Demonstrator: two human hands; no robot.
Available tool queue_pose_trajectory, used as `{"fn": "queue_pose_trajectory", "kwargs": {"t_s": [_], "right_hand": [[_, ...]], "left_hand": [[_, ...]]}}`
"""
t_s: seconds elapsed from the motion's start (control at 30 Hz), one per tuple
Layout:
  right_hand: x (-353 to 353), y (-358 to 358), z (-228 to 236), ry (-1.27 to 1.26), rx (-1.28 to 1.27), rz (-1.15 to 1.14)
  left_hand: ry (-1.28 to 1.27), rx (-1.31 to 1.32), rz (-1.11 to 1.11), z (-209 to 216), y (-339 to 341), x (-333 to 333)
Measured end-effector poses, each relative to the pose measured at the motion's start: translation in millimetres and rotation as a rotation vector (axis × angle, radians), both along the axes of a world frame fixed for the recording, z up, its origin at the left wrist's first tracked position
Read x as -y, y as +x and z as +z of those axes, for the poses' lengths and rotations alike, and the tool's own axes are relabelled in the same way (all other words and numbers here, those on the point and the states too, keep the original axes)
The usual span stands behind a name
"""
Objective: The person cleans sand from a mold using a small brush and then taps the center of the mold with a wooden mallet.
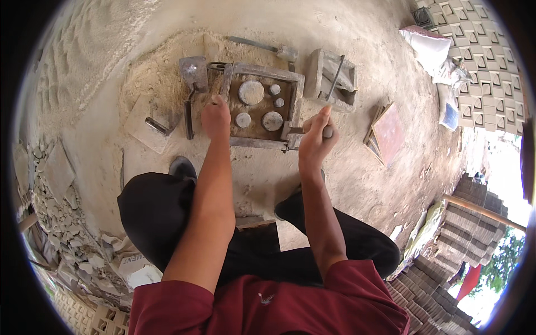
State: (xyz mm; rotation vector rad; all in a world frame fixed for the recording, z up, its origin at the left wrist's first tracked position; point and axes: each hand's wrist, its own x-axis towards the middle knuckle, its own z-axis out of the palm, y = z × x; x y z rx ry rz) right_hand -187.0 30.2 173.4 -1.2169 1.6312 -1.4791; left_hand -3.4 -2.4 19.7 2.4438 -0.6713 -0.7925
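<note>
A rectangular moulding frame (262, 69) lies on the sandy floor in front of me. Packed earth inside it surrounds several pale round discs of different sizes, a large one (251, 92) at the upper left. My left hand (215, 118) is closed at the frame's left side, apparently gripping its edge; the fingertips are hidden. At the lower right corner, my right hand (318, 138) wraps around the handle of a hammer-like tool (295, 133). Its rounded handle end sticks out right of my fist, and its head rests against the frame's corner.
A flat-bladed trowel (194, 73) lies left of the frame; a long-handled tool (286, 53) lies beyond it. At the right stand a trough (317, 70) with a thin rod (336, 75) across it, and leaning boards (388, 134). A flat slab (146, 127) holds a metal tube (158, 126).
</note>
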Motion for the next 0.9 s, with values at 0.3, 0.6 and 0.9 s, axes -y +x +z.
{"fn": "queue_pose_trajectory", "kwargs": {"t_s": [0.3,0.6,0.9], "right_hand": [[7,3,0,-0.069,-0.008,-0.032],[22,3,-14,-0.087,-0.008,-0.002],[47,-11,-23,-0.136,-0.007,0.043]], "left_hand": [[0.055,-0.036,-0.031,0,4,1],[0.03,-0.048,0.001,5,-1,2],[0.004,-0.069,0.012,1,0,0]]}}
